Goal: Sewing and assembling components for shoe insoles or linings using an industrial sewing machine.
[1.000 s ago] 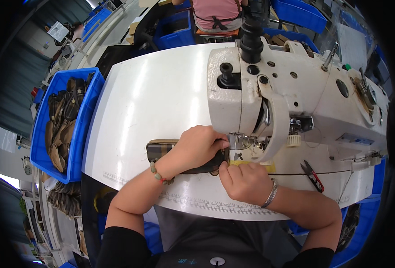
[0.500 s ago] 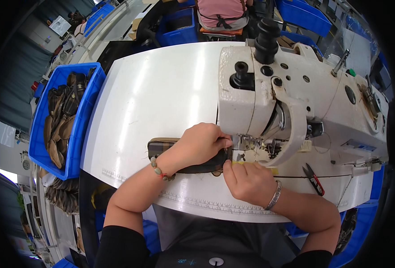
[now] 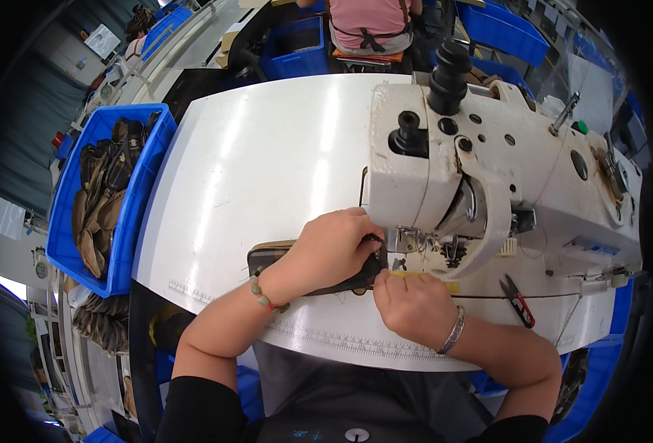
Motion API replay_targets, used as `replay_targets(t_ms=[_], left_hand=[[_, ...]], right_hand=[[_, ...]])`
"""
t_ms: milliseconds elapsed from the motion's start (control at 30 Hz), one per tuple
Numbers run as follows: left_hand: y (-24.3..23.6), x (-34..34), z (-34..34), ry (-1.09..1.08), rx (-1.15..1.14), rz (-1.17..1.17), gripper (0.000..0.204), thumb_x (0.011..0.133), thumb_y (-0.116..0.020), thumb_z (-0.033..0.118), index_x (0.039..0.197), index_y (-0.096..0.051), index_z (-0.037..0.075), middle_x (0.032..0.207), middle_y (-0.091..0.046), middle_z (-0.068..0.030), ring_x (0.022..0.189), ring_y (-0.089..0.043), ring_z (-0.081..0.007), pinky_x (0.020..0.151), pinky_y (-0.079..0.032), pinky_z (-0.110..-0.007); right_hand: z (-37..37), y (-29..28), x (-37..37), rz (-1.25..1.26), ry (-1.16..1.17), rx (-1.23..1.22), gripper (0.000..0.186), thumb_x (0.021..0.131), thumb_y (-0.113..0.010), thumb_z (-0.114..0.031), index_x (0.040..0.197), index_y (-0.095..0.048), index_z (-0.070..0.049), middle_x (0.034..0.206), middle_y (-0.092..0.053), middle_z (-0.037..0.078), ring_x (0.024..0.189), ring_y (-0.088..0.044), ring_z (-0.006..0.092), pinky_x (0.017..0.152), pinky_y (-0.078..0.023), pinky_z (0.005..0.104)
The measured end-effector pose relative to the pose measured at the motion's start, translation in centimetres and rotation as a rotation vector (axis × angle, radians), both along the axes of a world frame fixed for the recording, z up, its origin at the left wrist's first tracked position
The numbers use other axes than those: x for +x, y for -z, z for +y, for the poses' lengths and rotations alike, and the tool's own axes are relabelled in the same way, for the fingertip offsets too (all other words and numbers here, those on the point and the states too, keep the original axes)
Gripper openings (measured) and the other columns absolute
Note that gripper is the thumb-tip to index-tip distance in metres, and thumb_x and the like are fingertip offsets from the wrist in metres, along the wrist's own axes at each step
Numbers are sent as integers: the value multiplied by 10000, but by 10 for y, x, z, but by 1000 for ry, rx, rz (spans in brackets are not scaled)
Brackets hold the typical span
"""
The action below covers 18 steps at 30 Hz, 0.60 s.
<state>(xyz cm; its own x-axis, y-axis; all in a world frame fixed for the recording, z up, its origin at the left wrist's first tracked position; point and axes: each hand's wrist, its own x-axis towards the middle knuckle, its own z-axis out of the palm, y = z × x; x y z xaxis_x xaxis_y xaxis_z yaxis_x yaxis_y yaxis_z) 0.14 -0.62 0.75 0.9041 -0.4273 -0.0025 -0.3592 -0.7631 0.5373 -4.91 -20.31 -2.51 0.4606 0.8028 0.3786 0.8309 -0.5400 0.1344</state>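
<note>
Pinches the right end of a long, zip-edged, dark fabric pouch [image 3: 266, 256] between closed thumb and fingers of the bare left hand [image 3: 335, 249]. Sets curled fingers of the bare right hand [image 3: 416, 306] at its near right corner — gripping or merely pressing, impossible to tell. Holds the pouch on a glossy white tabletop [image 3: 267, 162], long axis roughly left to right, stretching leftward from the fingertips under the left hand — nearer to its middle — and ending just left of the off-white metal sewing machine's [image 3: 401, 181] needle area. Seen farther right: red-handled snips [image 3: 518, 301].
</note>
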Motion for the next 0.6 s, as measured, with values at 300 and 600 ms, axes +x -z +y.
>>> replay_targets(t_ms=[300,600], left_hand=[[8,4,1,-28,-11,-35,150,823,-689,178,904,-733,59,895,-706,-129,819,-684,-337,735,-547,-432],[7,3,-4,-71,25,-79,124,813,-680,150,898,-720,71,843,-714,-118,791,-688,-330,697,-546,-435]], right_hand=[[-1,0,-2,20,43,39,261,766,-657,-84,995,-691,36,658,-534,19,547,-573,153,482,-465,282],[-6,-4,3,111,57,14,292,785,-641,-98,1052,-706,2,708,-581,24,591,-601,161,505,-507,293]])
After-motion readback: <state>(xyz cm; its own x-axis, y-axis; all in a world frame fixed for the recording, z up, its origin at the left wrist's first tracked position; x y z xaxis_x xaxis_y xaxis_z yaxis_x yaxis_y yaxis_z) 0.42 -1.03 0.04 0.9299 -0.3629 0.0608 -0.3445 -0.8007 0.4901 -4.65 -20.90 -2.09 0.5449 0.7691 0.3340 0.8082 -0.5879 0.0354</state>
